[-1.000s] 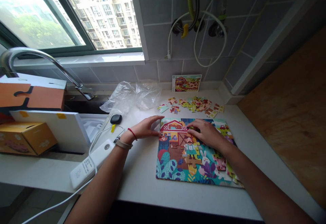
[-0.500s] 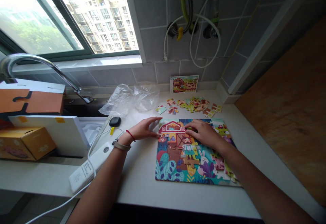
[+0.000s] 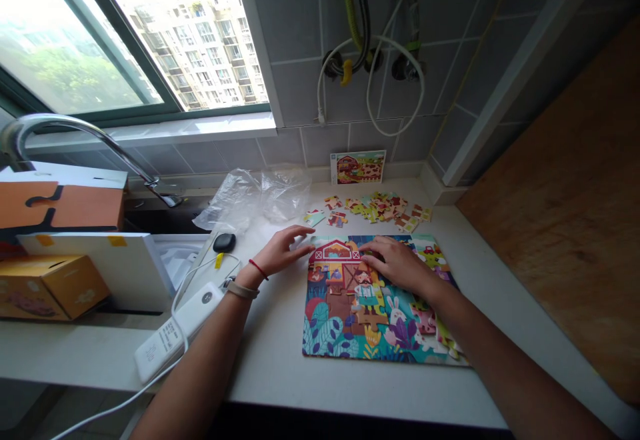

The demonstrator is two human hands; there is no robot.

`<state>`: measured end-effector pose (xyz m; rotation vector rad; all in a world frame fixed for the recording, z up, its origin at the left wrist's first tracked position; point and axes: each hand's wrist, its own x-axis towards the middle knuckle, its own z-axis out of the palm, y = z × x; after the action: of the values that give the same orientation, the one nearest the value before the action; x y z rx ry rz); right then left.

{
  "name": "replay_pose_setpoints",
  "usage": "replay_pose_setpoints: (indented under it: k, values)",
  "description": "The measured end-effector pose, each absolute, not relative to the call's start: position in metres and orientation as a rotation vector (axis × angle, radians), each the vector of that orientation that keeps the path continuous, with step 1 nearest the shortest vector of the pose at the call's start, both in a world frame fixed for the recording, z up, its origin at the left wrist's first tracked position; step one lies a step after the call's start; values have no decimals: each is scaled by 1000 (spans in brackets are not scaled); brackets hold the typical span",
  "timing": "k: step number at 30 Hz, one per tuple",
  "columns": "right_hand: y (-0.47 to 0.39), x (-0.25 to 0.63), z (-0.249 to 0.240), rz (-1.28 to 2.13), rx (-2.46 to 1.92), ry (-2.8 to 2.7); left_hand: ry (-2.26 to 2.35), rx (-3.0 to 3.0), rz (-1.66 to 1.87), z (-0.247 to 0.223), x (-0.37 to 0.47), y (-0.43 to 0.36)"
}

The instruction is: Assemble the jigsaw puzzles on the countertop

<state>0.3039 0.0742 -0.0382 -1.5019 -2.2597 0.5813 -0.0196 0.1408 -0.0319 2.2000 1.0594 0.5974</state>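
Observation:
A farm-scene jigsaw puzzle (image 3: pixel 345 323) lies on the white counter, its barn, farmer and rabbits largely pieced together. My left hand (image 3: pixel 281 251) is at the upper left corner of the puzzle, thumb and fingers apart, holding nothing that I can see. Over the top middle of the puzzle, beside the barn roof, rests my right hand (image 3: pixel 400 260); its fingertips touch the surface and look spread. My right forearm covers part of the right side. Loose puzzle pieces (image 3: pixel 377 208) are heaped just behind the board. Behind them a small picture card (image 3: pixel 358 167) leans against the wall.
Crumpled clear plastic bags (image 3: pixel 285 193) lie left of the loose pieces. Further left are a white power bank (image 3: pixel 173 340) with a cable, a black rounded object (image 3: pixel 224 243), boxes (image 3: pixel 55 280) and a faucet (image 3: pixel 100 135). A wooden panel (image 3: pixel 560 213) stands at the right.
The view has shifted slightly. My left hand's fingers have lifted a little at the puzzle's corner; my right hand stays almost in place on the puzzle.

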Motion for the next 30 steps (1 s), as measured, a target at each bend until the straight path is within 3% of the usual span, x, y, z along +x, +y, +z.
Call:
replay_pose_setpoints:
  k: [4, 14, 30]
  values:
    - [76, 305, -39, 616, -1494, -2225, 1131, 2282, 696, -32, 6, 151]
    - [75, 303, -37, 598, -1514, -2224, 958, 2579, 216, -23, 81, 209]
    - [72, 302, -32, 604, -1562, -2232, 1171, 2202, 287, -9, 75, 236]
